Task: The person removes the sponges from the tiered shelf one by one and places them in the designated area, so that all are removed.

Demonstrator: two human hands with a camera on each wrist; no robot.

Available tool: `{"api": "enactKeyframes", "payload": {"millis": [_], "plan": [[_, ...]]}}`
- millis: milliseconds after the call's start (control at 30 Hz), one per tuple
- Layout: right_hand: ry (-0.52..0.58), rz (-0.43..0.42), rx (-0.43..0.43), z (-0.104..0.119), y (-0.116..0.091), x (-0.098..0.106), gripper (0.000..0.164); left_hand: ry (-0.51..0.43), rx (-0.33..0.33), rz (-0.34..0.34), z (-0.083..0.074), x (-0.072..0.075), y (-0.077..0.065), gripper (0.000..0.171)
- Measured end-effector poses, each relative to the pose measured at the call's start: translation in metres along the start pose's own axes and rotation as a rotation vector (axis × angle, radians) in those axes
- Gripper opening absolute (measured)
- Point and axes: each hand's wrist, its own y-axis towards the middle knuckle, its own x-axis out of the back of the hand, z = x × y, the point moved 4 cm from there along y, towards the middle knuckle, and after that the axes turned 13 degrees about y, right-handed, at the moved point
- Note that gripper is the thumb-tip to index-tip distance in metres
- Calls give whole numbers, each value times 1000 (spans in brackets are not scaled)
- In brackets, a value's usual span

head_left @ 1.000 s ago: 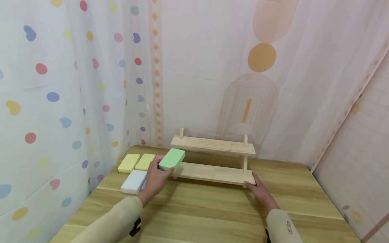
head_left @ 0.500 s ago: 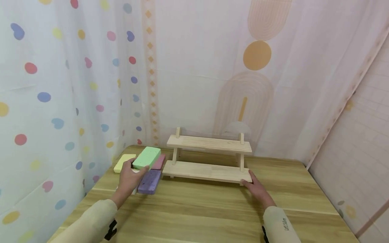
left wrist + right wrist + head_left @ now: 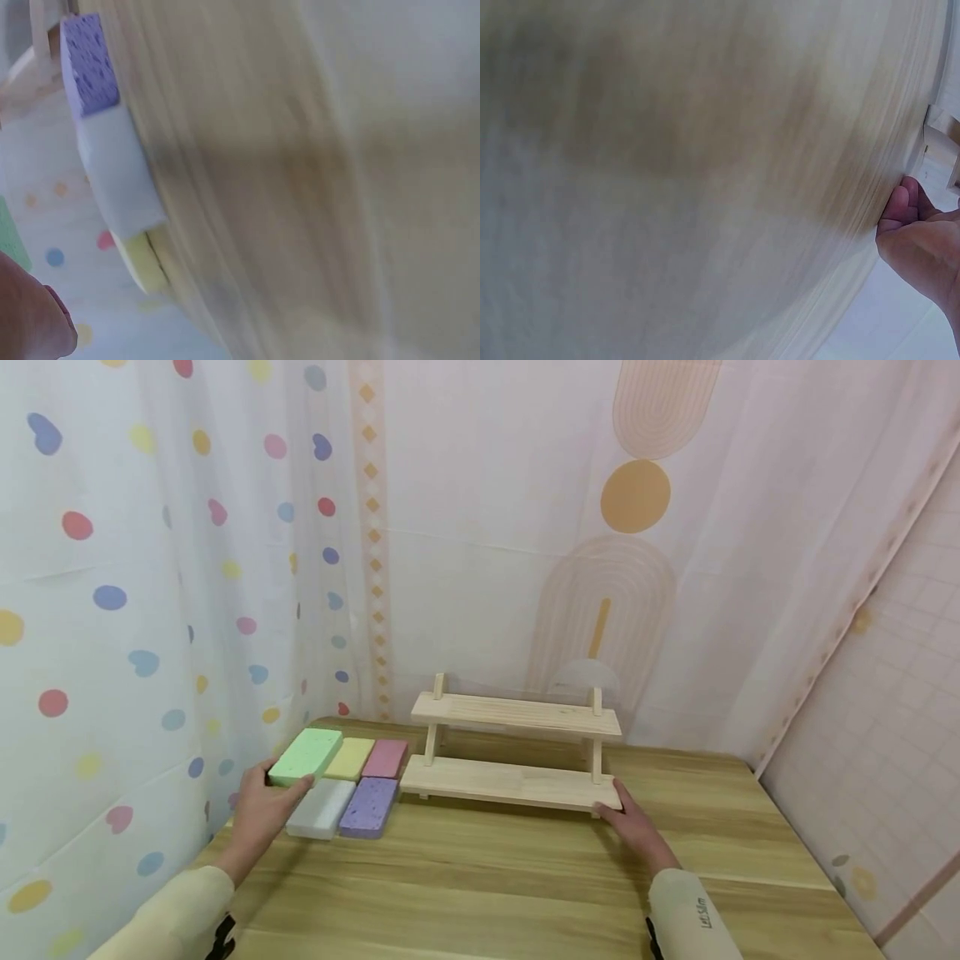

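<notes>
My left hand (image 3: 258, 810) pinches a pale green sponge (image 3: 306, 757) at the left of the table, overlapping the far-left yellow sponge's place in the head view. A white sponge (image 3: 322, 808) and a purple sponge (image 3: 369, 807) form the near row; a second yellow sponge (image 3: 350, 758) and a pink sponge (image 3: 386, 758) lie behind them. In the left wrist view, a yellow sponge (image 3: 142, 262) shows past the white one. My right hand (image 3: 637, 831) grips the right end of a two-tier wooden shelf (image 3: 510, 781), thumb in front of the lower board.
The shelf's upper board (image 3: 517, 712) stands behind the lower one, with short posts rising at both ends. A wood-grain table (image 3: 480, 885) carries everything. A dotted curtain (image 3: 150, 693) hangs close along the left, and another patterned curtain (image 3: 487, 568) covers the back.
My left hand has carried the green sponge leftward, from beside the shelf to over the far-left yellow sponge, uncovering the other sponges. The right hand has kept its grip on the shelf end.
</notes>
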Motion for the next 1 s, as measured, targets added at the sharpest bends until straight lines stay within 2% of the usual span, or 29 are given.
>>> {"api": "enactKeyframes", "payload": {"millis": [200, 333, 600, 933, 1000], "plan": [[5, 3, 6, 2, -3, -1, 86, 38, 3, -59, 21, 17, 0, 74], [2, 7, 8, 1, -2, -2, 86, 69, 2, -62, 35, 23, -3, 71], [4, 1, 6, -2, 2, -1, 88, 86, 49, -13, 58, 26, -11, 73], [-5, -3, 6, 2, -2, -1, 85, 96, 82, 74, 70, 23, -18, 83], [0, -2, 6, 2, -2, -1, 85, 90, 73, 84, 72, 22, -18, 83]]}}
